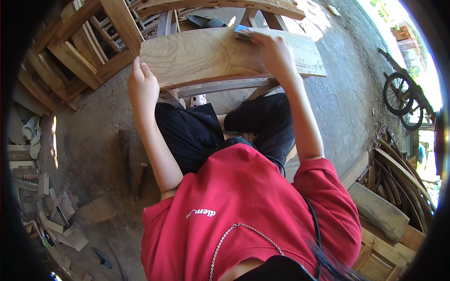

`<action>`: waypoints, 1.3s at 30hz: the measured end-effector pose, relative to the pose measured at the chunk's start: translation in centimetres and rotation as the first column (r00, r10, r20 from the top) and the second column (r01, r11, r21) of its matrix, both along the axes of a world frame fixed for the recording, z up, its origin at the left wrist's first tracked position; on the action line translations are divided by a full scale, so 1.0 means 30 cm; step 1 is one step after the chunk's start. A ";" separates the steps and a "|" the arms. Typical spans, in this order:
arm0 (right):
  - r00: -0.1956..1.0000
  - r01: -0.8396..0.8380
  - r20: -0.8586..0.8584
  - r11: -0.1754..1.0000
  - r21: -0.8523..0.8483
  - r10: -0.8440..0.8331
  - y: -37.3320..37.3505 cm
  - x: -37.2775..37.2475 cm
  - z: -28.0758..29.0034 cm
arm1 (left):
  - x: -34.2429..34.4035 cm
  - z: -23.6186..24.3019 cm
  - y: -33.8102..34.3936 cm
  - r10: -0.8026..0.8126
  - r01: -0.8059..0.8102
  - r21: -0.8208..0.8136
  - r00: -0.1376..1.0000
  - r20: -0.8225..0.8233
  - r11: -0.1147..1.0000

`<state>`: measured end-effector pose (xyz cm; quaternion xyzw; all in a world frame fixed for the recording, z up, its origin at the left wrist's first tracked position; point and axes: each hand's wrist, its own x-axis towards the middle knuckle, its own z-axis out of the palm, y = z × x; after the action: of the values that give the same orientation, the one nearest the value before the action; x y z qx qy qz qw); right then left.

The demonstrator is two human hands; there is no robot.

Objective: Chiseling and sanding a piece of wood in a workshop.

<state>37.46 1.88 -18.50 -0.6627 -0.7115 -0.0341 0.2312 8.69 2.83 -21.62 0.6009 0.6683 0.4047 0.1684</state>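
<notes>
A wide, pale wooden board (201,54) with swirling grain lies across a low wooden stand (225,89) in front of my knees. My left hand (143,88) grips the board's left end, with the thumb and index finger showing at its edge. Toward the far edge, right of the middle, my right hand (274,52) holds a small blue-and-grey pad (242,32) against the board's top face. The fingers of that hand are curled over the pad and partly hide it.
Wooden frames (77,44) lean at the far left. Another rough-edged plank (220,5) lies beyond the board. Wood offcuts (65,220) litter the lower left floor. Stacked planks (398,178) and a wheeled cart (398,93) stand on the right.
</notes>
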 end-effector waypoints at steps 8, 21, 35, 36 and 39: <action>0.938 -0.330 -0.067 0.935 0.129 0.340 -0.146 -0.226 -0.026 | 0.006 -0.031 0.007 -0.003 0.003 0.005 0.999 0.037 1.000; 0.972 -0.227 0.038 0.969 -0.097 0.232 -0.005 -0.268 0.009 | -0.003 -0.031 0.007 0.013 -0.012 0.024 1.000 -0.006 1.000; 0.985 -0.163 -0.050 0.984 0.072 0.166 0.020 -0.263 -0.012 | 0.006 -0.017 0.000 -0.007 0.008 0.052 1.000 -0.015 0.999; 0.972 -0.231 -0.023 0.971 0.055 0.232 0.034 -0.299 -0.016 | 0.010 -0.019 -0.001 -0.012 0.013 0.062 1.000 -0.010 0.998; 0.900 -0.430 -0.076 0.903 0.012 0.430 -0.013 -0.389 -0.031 | 0.001 -0.030 -0.001 -0.003 0.003 0.057 1.000 -0.002 0.998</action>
<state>25.80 1.50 -19.42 -0.4909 -0.8308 0.0451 0.2585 8.73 2.80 -22.51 0.6070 0.6557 0.4229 0.1512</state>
